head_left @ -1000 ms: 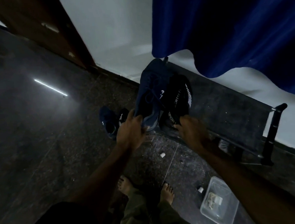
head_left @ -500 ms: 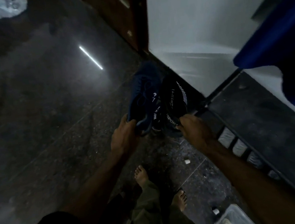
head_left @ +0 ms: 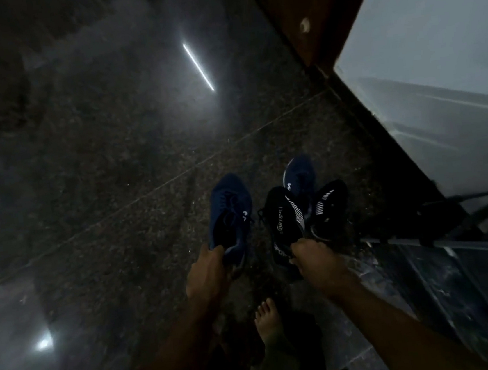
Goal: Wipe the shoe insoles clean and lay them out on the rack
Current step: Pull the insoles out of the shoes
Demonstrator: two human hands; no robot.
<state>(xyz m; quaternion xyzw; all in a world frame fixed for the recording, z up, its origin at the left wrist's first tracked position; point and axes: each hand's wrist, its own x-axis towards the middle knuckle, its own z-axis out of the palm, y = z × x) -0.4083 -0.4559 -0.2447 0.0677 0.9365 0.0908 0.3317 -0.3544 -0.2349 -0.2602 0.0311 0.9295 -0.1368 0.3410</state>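
Insoles are not visible on their own; if they are present they sit hidden inside the 4 shoes, so I judge the task has barely begun. At the left, the left hand [head_left: 207, 275] has its fingers curled over the heel rim of a blue shoe [head_left: 229, 217], a soft knit upper with laces, its long axis running straight away from the hand, toe far. Whether that shoe hangs clear of the floor [head_left: 99, 177] or rests on it I cannot tell. Just to its right, the right hand [head_left: 313, 257] grasps the heel of a black shoe [head_left: 285, 225], also knit, with white stripes and lettering, toe pointing away too. Behind it lie a second blue shoe [head_left: 299, 178] and, beside that, a second black shoe [head_left: 328, 205], both seemingly on the dark, speckled, polished stone. A bare foot [head_left: 269, 322] stands below the hands. At the far right the dark metal bars of the rack [head_left: 444, 245] slope past, nearer the right hand. Each shoe opening faces up just beyond the fingers, so reaching an insole means freeing 1 hand to go in from the heel end.
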